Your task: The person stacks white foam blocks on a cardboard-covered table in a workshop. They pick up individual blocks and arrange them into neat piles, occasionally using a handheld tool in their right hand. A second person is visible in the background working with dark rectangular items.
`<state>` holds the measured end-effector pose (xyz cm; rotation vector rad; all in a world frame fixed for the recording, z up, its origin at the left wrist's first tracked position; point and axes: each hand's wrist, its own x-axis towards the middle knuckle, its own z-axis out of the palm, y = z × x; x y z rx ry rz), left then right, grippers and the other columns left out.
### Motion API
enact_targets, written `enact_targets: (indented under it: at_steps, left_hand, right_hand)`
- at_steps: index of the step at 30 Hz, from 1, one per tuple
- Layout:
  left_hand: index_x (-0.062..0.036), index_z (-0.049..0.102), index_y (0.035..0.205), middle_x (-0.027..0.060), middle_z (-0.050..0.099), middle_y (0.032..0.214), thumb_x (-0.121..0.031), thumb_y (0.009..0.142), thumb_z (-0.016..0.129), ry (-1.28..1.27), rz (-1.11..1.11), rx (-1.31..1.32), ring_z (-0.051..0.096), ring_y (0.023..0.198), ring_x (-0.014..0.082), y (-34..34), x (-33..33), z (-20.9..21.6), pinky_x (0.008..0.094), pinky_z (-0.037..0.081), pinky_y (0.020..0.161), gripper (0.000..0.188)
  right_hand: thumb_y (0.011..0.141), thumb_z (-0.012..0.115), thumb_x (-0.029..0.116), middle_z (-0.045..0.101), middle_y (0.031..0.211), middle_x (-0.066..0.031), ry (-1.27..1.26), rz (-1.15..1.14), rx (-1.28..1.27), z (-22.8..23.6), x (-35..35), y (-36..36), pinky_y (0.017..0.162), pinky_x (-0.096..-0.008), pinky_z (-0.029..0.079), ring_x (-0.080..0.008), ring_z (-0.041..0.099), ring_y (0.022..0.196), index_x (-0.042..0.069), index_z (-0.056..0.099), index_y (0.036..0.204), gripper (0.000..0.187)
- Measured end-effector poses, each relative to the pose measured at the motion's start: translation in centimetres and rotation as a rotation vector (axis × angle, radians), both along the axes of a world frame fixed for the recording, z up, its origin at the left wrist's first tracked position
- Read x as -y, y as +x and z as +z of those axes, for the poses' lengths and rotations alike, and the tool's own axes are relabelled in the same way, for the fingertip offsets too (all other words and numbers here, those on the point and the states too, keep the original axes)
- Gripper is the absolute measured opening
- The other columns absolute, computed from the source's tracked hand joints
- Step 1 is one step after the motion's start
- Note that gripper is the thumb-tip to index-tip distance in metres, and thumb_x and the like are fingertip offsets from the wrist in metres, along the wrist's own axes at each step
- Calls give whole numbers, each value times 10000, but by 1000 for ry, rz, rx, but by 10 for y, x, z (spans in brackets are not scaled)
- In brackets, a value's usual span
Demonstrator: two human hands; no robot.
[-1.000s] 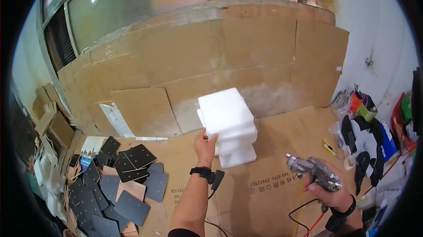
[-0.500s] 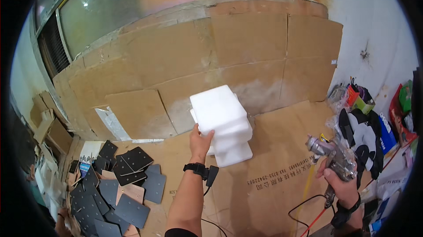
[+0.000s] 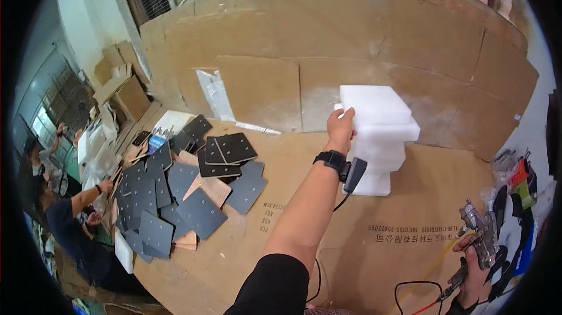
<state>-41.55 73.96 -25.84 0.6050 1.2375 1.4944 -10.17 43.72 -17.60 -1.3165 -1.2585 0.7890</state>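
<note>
A stack of thick white foam blocks (image 3: 376, 104), set unevenly one on another, stands on the brown cardboard sheet before the cardboard-lined wall. My left hand (image 3: 341, 130) reaches forward with bent fingers gripping the upper left edge of the stack; part of the grip is hidden. On that wrist is a black strap with a small device (image 3: 342, 170). At the lower right, my right hand (image 3: 473, 268) is wrapped round a metal spray gun (image 3: 485, 239), stained grey, held apart from the stack. A red hose (image 3: 426, 308) runs from its lower end.
A loose pile of dark, rectangular panels with small holes (image 3: 202, 212) covers the left; some show tan backs. Two people (image 3: 82, 215) are at the far left. Bags and cloth items (image 3: 515, 180) crowd the right edge. A black cable (image 3: 418, 284) loops near the right hand.
My view has swung left, so the stack and panels appear farther right and the people show more fully. My left hand stays at the stack's left side; the spray gun remains in my right hand.
</note>
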Motion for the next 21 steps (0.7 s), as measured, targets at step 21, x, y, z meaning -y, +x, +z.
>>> enact_targets:
  at_steps: [21]
  left_hand:
    - [-72, 438, 1213, 83, 524, 971, -279, 882, 609, 62, -113, 211, 543, 809, 218, -2, 16, -24, 363, 498, 728, 426]
  right_hand:
    - [809, 670, 102, 599, 895, -72, -108, 151, -217, 5, -6, -23, 790, -319, 506, -160, 597, 823, -22, 407, 1295, 566]
